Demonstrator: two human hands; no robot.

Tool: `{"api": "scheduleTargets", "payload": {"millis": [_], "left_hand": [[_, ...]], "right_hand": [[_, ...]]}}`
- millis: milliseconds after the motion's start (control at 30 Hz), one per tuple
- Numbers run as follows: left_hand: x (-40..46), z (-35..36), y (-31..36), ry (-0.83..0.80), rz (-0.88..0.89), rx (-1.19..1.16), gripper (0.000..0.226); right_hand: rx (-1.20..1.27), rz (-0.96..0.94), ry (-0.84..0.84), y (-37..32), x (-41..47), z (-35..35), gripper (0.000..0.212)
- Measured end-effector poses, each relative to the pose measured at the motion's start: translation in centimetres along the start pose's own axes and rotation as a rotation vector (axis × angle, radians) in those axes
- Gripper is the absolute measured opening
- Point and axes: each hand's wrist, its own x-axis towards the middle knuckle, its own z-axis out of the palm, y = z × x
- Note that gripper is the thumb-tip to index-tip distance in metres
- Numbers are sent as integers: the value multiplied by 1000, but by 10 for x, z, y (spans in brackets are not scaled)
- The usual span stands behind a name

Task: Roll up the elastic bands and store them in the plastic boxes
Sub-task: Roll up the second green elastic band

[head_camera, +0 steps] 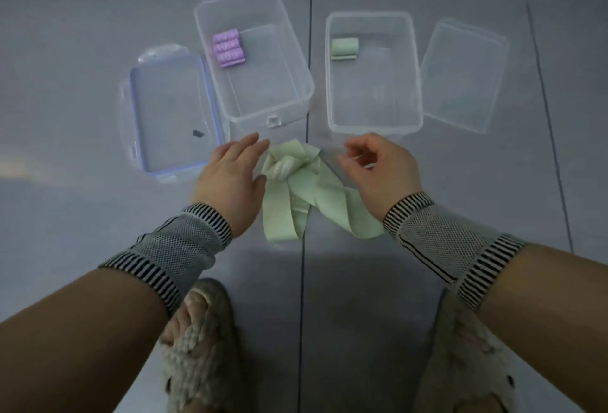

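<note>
The loose green bands are lying tangled on the floor between both hands, near the boxes. The left hand is hovering spread; the right hand is curling, perhaps pinching nothing. Best separating one strip, flattening it, then rolling tightly toward the right box, where a green roll is sitting.

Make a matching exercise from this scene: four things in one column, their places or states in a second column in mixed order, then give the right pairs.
Things:
1. purple rolls
2. green roll
3. loose green bands
4. blue-edged lid

Places or states:
A. unrolled in a heap on the floor between the hands
B. inside the right box
C. flat on the floor, left of the left box
D. inside the left box, side by side

Pairs: 1-D, 2-B, 3-A, 4-C
</note>
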Motion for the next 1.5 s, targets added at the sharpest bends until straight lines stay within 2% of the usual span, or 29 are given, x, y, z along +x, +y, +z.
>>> {"api": "scheduleTargets", "payload": {"millis": [100,267,333,400,500,733,933,1100,1300,1433,1500], "left_hand": [[-14,9,-10,-67,-50,1,54],[-3,22,-24,-100,-89,-1,55],[1,26,-24,-129,-93,-18,56],[0,32,-23,-163,-119,-53,56],[-5,35,-22,-171,-116,-82,54],[-14,28,-1,-108,-44,-141,49],[-10,37,45,-177,45,-156,37],[0,46,73,-207,60,-97,34],[8,50,88,-137,18,-37,38],[7,54,82,-263,-39,123,53],[4,54,79,-280,-72,124,57]], "right_hand": [[-84,-31,-90,4,-4,27,24],[-264,-3,-199,7,13,70,49],[-298,31,-206,9,19,79,52],[-332,33,-195,11,22,83,45],[-352,-3,-166,9,24,84,21],[-185,54,-127,14,9,35,9],[-1,209,-57,53,3,-27,12],[135,240,-38,77,-1,-47,14],[187,274,-67,97,-4,-57,25],[122,284,-1,105,-7,-70,30],[113,307,33,108,-9,-76,28]]}}
